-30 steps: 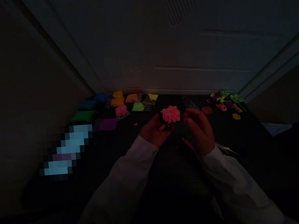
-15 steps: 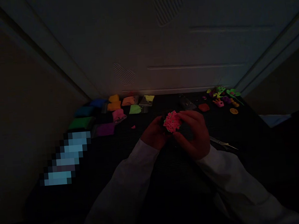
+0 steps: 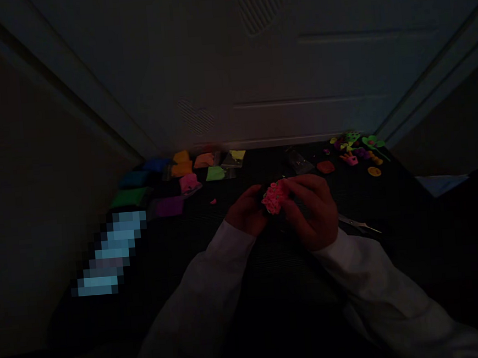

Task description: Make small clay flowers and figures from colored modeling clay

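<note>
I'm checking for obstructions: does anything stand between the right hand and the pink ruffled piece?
Nothing visible does. The right hand has its fingers right at the near-right edge of the pink ruffled piece, opposite the left hand. The scissors lie off to the right, out of the way.

Left hand [image 3: 245, 211] holds pink flower [image 3: 273, 199], right hand [image 3: 314, 213] touching.

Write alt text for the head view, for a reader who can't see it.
In dim light, a person's left hand holds a pink ruffled cluster while the right hand touches its side. On the dark table, brightly coloured packets lie toward the left; scissors and small colourful shapes lie toward the right.
</note>
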The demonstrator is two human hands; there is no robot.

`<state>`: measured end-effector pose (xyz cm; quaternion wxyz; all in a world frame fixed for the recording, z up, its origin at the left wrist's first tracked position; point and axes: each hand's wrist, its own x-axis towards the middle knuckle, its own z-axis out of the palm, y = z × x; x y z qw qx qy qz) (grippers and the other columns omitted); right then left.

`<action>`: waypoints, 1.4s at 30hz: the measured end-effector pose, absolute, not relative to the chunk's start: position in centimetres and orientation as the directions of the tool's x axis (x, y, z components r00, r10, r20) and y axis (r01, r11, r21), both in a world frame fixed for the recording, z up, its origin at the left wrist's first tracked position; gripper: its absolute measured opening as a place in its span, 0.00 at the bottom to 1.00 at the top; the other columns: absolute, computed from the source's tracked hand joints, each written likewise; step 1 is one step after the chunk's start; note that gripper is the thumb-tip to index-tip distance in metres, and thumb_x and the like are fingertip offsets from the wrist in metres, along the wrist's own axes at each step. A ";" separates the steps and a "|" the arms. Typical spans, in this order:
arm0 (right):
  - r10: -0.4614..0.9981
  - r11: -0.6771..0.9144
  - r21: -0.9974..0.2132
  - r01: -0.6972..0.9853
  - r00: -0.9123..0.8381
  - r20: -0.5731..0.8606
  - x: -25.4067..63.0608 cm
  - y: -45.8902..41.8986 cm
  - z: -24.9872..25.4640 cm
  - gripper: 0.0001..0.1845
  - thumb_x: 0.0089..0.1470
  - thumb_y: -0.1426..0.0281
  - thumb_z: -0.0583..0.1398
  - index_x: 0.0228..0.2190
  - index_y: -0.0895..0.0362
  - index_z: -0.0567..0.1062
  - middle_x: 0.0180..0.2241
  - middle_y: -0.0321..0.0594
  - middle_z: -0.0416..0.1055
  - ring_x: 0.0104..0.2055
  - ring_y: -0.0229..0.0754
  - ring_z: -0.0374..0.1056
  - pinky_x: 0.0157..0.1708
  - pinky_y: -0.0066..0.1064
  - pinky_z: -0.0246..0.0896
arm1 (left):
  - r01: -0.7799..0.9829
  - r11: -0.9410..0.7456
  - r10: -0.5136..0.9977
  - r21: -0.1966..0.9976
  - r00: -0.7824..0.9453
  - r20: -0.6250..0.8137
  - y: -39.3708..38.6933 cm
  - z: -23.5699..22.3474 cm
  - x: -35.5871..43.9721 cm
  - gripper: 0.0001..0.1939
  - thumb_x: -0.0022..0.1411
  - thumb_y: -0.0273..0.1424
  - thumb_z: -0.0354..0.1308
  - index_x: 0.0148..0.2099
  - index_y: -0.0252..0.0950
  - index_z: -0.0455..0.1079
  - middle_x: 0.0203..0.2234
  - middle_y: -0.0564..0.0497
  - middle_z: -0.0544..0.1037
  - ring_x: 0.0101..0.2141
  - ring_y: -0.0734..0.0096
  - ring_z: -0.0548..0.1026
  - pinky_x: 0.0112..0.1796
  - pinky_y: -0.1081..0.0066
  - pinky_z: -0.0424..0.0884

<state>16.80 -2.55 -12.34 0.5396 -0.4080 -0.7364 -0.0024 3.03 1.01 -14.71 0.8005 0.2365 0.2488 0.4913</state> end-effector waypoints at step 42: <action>0.749 0.547 -0.656 0.521 0.046 0.661 16.8 -1.4 -12.7 0.12 0.49 0.72 0.54 0.38 0.55 0.69 0.37 0.41 0.68 0.41 0.39 0.63 0.42 0.37 0.58 | -0.706 0.418 0.893 0.572 0.435 -0.115 1.2 -14.6 3.1 0.14 0.44 0.22 0.55 0.37 0.34 0.68 0.34 0.51 0.74 0.36 0.72 0.71 0.39 0.69 0.65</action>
